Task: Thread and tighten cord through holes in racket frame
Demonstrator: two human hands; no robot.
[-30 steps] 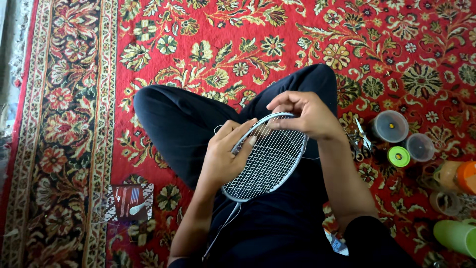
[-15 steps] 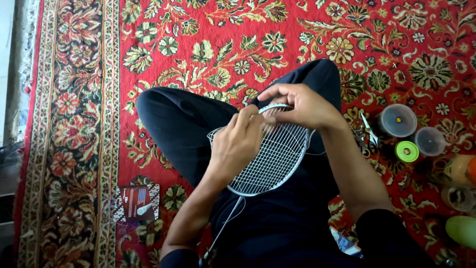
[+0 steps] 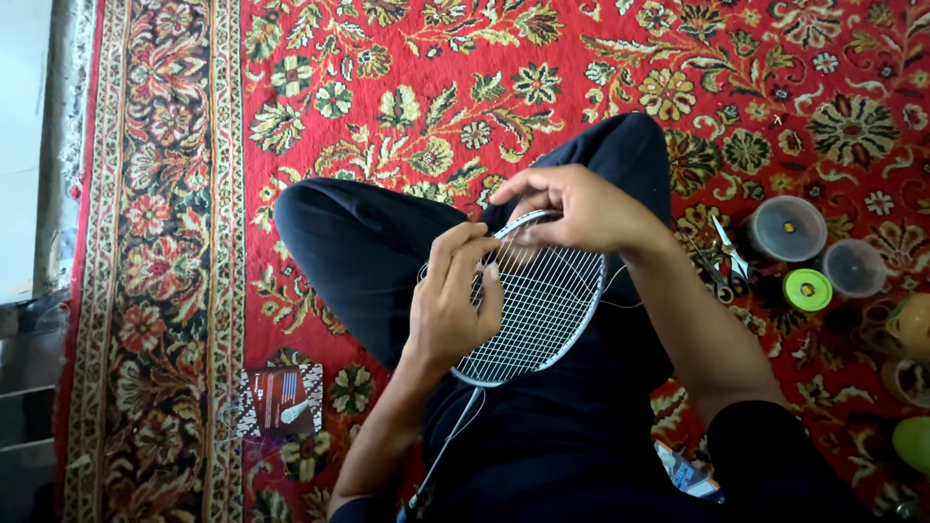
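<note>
Currently both hands grip the racket: left hand fingers curled against its strings, right hand apparently pinching its rim.

Your left hand hides part of the racket head. Green container: cut off at the picture's right edge. Your fingertip grip: unclear.

We see a red carpet with floral patterning covering the floor, its banded border well to the left of the hands. Beyond that border lies pale bare floor. Even, soft light falls across the scene.
</note>
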